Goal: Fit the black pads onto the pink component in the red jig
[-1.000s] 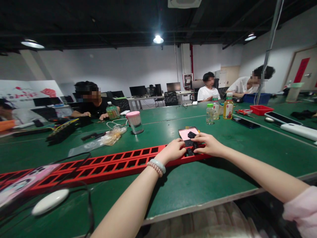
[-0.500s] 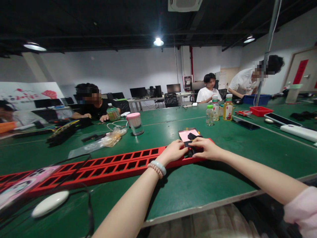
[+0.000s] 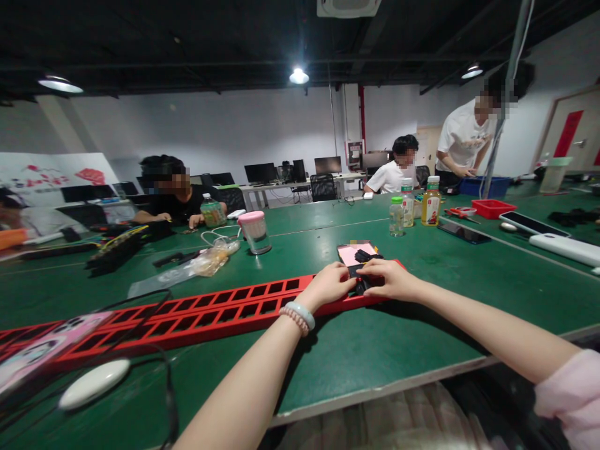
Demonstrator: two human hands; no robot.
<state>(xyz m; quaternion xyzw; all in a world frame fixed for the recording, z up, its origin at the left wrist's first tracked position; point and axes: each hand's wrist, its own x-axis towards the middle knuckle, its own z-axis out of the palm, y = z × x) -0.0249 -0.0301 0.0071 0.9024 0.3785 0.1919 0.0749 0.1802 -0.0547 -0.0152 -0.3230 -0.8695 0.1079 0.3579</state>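
Note:
My left hand [image 3: 329, 284], with bracelets at its wrist, rests over the right end of a long red slotted frame [image 3: 201, 319]. Its fingers are curled onto a small black part [image 3: 360, 287] at that end. From the other side, my right hand [image 3: 391, 279] closes its thumb and fingers on the same part. The fingers hide much of it, so its exact kind does not show. Just beyond the hands lies a shallow pink-lined box [image 3: 349, 255] with black pieces [image 3: 367, 257] at its edge.
A phone in a pink patterned case [image 3: 60, 347] lies across the frame's left part, near black cables and a white oval object [image 3: 95, 383]. A pink-lidded cup [image 3: 255, 234], plastic bag [image 3: 201, 265], bottles [image 3: 430, 203] and red tray [image 3: 494, 209] stand farther back. Several people sit or stand around.
Both my hands stay almost where they were on the black part. Across the table, the standing person at right has straightened somewhat, and the seated person in white has turned and leaned.

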